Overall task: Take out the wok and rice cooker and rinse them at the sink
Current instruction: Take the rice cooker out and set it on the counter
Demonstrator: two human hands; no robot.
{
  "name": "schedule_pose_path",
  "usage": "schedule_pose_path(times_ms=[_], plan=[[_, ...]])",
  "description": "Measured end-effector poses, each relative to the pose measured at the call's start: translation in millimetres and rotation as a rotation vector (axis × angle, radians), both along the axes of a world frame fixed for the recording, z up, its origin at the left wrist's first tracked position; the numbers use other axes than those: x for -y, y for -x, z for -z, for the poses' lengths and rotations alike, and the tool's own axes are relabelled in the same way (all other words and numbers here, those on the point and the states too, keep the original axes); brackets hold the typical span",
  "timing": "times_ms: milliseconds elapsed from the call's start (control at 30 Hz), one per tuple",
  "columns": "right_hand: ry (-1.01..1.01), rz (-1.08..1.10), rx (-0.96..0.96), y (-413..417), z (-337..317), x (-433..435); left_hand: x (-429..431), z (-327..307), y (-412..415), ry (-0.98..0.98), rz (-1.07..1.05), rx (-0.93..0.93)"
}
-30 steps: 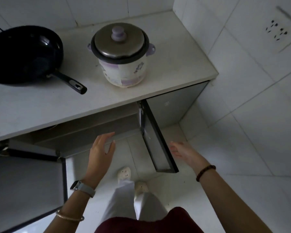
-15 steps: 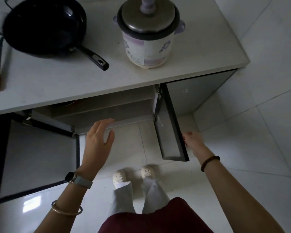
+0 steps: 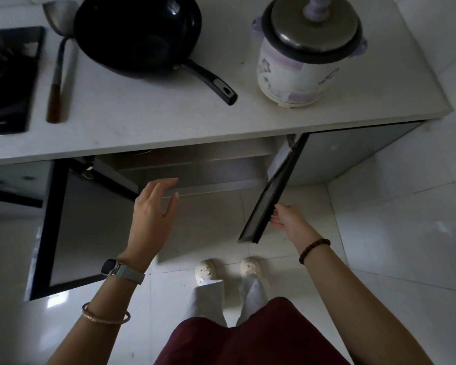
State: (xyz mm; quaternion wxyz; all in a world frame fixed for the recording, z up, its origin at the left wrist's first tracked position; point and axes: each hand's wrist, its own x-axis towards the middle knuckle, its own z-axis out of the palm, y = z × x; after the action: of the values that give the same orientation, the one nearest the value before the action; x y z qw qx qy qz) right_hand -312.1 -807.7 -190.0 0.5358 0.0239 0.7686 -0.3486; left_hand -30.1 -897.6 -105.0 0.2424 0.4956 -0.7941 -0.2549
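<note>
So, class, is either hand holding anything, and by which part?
Nothing is held. The right hand touches the right cabinet door at its free edge; the left hand is open.

By my left hand [image 3: 153, 217] I wear a smartwatch [image 3: 121, 271] with a dark face and pale grey strap, then a thin rose-gold bangle [image 3: 104, 316]. By my right hand [image 3: 287, 219], a dark brown bead bracelet [image 3: 315, 250]. Maroon garment [image 3: 248, 338], pale grey trousers [image 3: 208, 299], cream slippers [image 3: 205, 270] with small faces.

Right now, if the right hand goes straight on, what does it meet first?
The open right cabinet door: the right hand's fingertips point at its outer face, almost touching, though depth is unclear.
</note>
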Motion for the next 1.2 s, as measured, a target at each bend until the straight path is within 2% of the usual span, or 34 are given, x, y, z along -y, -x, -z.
schedule_pose_path(times_ms=[267,400,500,600,900,1200], plan=[[0.214,0.084,0.156,-52.9,-1.4,84.7,31.5,7.3,-58.3,-0.064,-0.075,0.03],[0.205,0.015,0.093,-64.8,1.1,121.8,42.4,8.2,-72.7,-0.091,-0.134,0.037],[0.164,0.099,0.096,-64.2,6.5,142.1,44.6,13.2,-78.7,-0.08,-0.17,0.023],[0.153,0.157,0.155,-57.9,5.7,152.2,43.6,18.2,-77.0,-0.083,-0.21,0.019],[0.294,0.213,0.407,-45.1,-6.1,187.6,31.8,29.9,-45.2,-0.155,-0.324,0.001],[0.367,0.132,0.458,-38.7,2.8,200.3,26.1,28.8,-22.9,-0.146,-0.404,-0.011]])
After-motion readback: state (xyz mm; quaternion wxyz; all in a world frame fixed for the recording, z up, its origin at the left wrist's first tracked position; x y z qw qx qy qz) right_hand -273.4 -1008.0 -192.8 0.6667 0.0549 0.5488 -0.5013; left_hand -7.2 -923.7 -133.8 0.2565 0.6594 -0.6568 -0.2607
